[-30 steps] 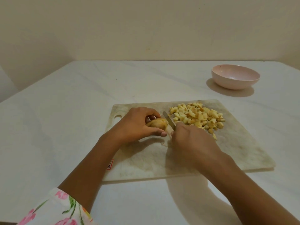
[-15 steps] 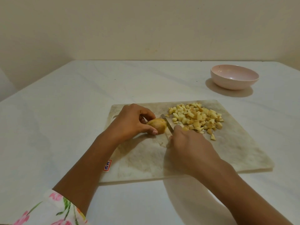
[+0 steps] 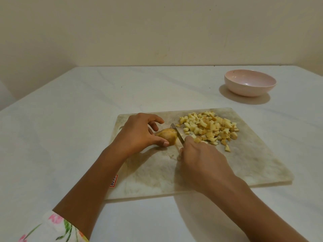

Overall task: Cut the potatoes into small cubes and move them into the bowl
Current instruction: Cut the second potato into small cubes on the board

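Hands first: the left hand point(image 3: 139, 133) pinches the potato piece point(image 3: 167, 136), thumb on its near side and curled fingers at its far side, while the right hand point(image 3: 201, 163) is closed round the handle of the knife point(image 3: 177, 134), which is hidden inside the fist.

The blade stands against the right-hand face of the potato piece, running away from the right hand toward eleven o'clock. To do this cut well, I judge the left fingertips should stay tucked back from that face. The blade should come straight down in a thin, even slice, so that the later cross-cuts give cubes matching those already made. The piece is small and rounded and could roll, so setting it on a flat side would steady it.

With the potato piece as the centre and twelve o'clock pointing away from the person, the left hand lies at nine o'clock, touching it. The knife lies at three o'clock, also touching, and the right hand is at four o'clock, just beside. The heap of cut cubes point(image 3: 209, 128) lies near at three o'clock, on the far right part of the cutting board point(image 3: 244, 163). The pink bowl point(image 3: 244, 90) stands at two o'clock, well apart on the worktop point(image 3: 87, 110) beyond the board, and no cubes show in it. Moving them is, I judge, not yet begun.
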